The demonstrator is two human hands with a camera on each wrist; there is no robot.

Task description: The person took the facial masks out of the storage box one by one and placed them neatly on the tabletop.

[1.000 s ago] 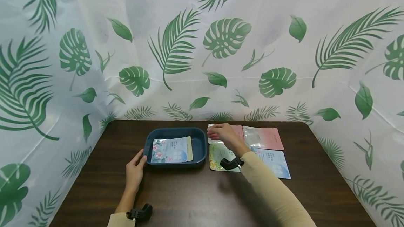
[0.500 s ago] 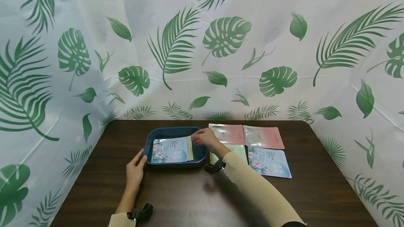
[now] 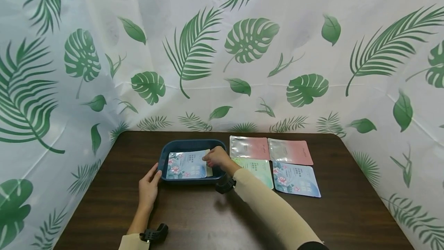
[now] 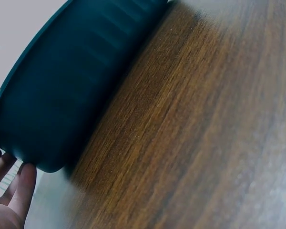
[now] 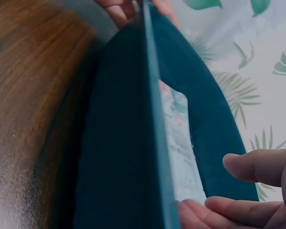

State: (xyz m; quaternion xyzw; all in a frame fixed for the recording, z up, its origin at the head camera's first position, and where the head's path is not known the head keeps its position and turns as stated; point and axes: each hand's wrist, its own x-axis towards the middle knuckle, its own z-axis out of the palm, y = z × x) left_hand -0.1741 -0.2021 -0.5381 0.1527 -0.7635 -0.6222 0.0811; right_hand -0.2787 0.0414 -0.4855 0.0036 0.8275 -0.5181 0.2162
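Note:
A light-blue floral face mask sachet (image 3: 187, 165) lies in a dark blue tray (image 3: 194, 181), over another sachet with a pale yellowish edge showing. My right hand (image 3: 218, 157) reaches over the tray's right end, fingertips at the blue sachet's right edge. In the right wrist view, the right thumb (image 5: 248, 164) stands apart from the fingers, which touch the sachet's end (image 5: 183, 157). At the tray's left end, my left hand (image 3: 148, 188) rests against the outside. The left wrist view has its fingers (image 4: 24, 186) touching the tray wall (image 4: 62, 90).
Right of the tray lie two pink-and-silver sachets (image 3: 249, 147), (image 3: 290, 151), a green sachet (image 3: 256, 169) partly behind my right forearm, and another blue floral sachet (image 3: 296, 178). A leaf-patterned cloth (image 3: 215, 107) hangs behind the brown table (image 3: 194, 211).
My right hand has moved left from above the sachets on the table into the tray, down to the blue sachet's right edge. The left hand stays at the tray's left end.

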